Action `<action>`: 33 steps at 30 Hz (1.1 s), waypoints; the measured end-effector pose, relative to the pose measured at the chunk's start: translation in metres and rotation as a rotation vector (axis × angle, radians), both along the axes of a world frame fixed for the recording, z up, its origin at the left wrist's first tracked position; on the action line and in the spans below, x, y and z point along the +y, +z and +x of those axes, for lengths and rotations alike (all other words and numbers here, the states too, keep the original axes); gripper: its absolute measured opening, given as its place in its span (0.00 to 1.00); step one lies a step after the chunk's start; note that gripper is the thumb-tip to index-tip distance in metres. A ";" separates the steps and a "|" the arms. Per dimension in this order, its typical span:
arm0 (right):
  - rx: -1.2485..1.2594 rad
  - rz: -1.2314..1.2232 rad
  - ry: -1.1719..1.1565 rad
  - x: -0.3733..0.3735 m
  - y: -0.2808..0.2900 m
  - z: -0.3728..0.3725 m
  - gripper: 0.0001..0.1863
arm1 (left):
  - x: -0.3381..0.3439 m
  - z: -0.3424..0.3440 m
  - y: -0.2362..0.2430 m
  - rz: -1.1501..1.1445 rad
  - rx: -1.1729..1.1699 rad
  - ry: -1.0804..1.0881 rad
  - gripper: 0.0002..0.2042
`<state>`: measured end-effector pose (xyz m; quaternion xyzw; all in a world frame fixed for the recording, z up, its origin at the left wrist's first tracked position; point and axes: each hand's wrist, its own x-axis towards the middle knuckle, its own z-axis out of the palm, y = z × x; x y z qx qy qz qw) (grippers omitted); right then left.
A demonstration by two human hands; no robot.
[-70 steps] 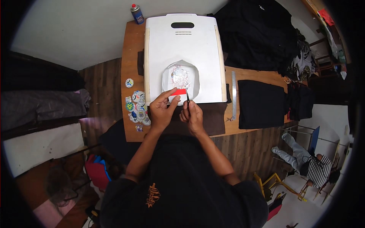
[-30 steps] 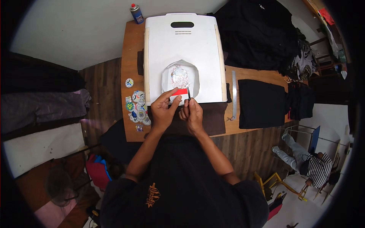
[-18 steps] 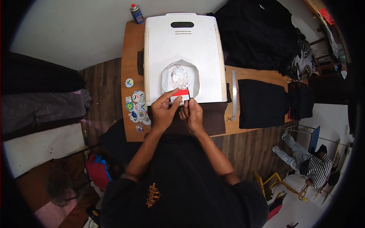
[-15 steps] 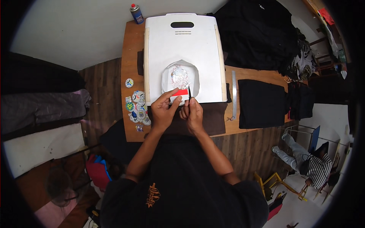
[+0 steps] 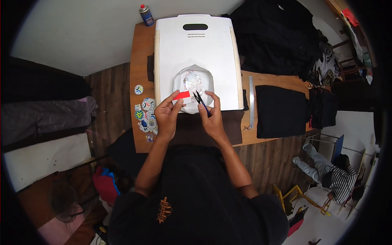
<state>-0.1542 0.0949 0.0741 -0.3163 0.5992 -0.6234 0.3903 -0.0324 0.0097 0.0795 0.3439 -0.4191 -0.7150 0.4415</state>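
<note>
My left hand (image 5: 167, 114) pinches a small red-and-white rectangle (image 5: 183, 94) between thumb and fingers, over the front of the white board (image 5: 196, 51). In my right hand (image 5: 212, 118) are small dark snips with blue handles (image 5: 200, 100), their blades spread just right of the rectangle. Below both hands, a folded white paper tray (image 5: 207, 76) holds small pale clippings (image 5: 190, 81). Left of the board, several round printed stickers (image 5: 148, 104) lie in a loose pile on the wooden table (image 5: 139, 49), with a single one (image 5: 139, 89) above them.
A spray can (image 5: 146, 14) stands at the back left. Right of the board lie a metal ruler (image 5: 251, 100), folded black fabric (image 5: 279, 110) and a heap of black cloth (image 5: 273, 41). A person in a striped top (image 5: 341, 183) is at the lower right, near a yellow frame (image 5: 294, 196).
Both hands have drawn apart slightly: the left, with the rectangle, moved left and up, and the right turned. The snips now tilt leftward, their blades parted and clear of the rectangle.
</note>
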 end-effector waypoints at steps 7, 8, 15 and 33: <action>0.537 0.078 0.186 0.005 -0.007 -0.023 0.29 | 0.000 0.000 0.000 0.008 -0.033 0.020 0.19; 0.459 0.087 0.129 0.004 -0.007 -0.021 0.27 | 0.001 0.000 0.001 0.008 -0.032 0.021 0.19; 0.315 0.073 -0.007 0.002 -0.015 -0.019 0.19 | 0.002 0.000 -0.003 -0.007 -0.055 0.017 0.19; -0.476 0.077 0.140 0.008 -0.008 -0.023 0.27 | -0.016 0.000 0.006 -1.127 -0.766 -0.288 0.21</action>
